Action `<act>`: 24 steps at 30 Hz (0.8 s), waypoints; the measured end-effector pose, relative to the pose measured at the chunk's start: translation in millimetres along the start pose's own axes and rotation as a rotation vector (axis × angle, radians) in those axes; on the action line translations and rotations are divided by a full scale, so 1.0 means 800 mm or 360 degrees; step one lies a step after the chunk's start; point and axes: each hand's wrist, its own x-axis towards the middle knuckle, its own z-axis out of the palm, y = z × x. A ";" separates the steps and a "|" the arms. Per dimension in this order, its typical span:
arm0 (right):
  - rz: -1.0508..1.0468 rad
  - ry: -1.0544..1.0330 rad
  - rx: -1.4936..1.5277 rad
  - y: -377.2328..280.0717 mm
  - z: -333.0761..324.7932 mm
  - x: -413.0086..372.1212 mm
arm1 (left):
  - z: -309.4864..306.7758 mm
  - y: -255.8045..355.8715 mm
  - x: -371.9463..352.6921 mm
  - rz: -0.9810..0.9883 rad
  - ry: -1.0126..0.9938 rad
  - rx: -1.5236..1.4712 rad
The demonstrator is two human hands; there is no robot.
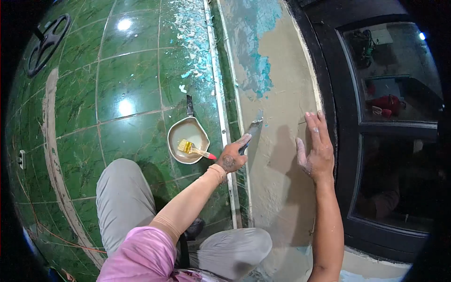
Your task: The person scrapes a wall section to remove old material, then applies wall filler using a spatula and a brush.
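My left hand (231,156) is closed around the handle of a putty knife (254,131), whose blade lies against the wall. Grey-beige putty coats much of this wall (286,150), and blue-green old paint (260,75) shows farther up. My right hand (318,145) rests on the wall beside the dark frame, fingers spread, holding nothing. Left of the knife, a pan (174,137) with liquid sits on the green tiles, its dark handle pointing away from me. Across the pan lies a brush (191,148) with pale bristles and a red-tipped handle.
Paint flakes (195,42) litter the green tiled floor (129,84) along a white edge strip (218,94). A black window frame with glass (399,174) stands at the right. A black wheel-shaped object (48,44) is at the upper left. An orange cord runs at the lower left.
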 end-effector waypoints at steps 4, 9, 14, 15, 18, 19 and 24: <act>-0.0002 -0.0010 -0.0002 0.000 0.000 0.001 | 0.017 -0.014 0.017 -0.0054 0.0140 -0.0017; -0.0028 -0.0010 -0.0008 0.002 0.003 0.002 | 0.001 -0.031 0.034 0.0061 0.0107 0.0016; -0.0044 -0.0002 -0.0014 0.002 0.005 0.003 | 0.007 -0.030 0.010 0.0216 -0.0016 0.0127; -0.0039 -0.0001 -0.0012 0.000 0.004 0.004 | 0.004 -0.039 0.024 0.0349 0.0087 0.0139; -0.0050 -0.0001 -0.0025 0.001 0.005 0.001 | -0.005 -0.037 0.069 0.0355 0.0200 0.0166; -0.0069 0.0006 -0.0024 0.001 0.004 0.002 | -0.006 -0.036 0.060 0.0351 0.0166 0.0120; -0.0107 0.0012 0.0013 0.005 0.006 0.008 | 0.001 -0.041 0.040 0.0393 0.0133 0.0155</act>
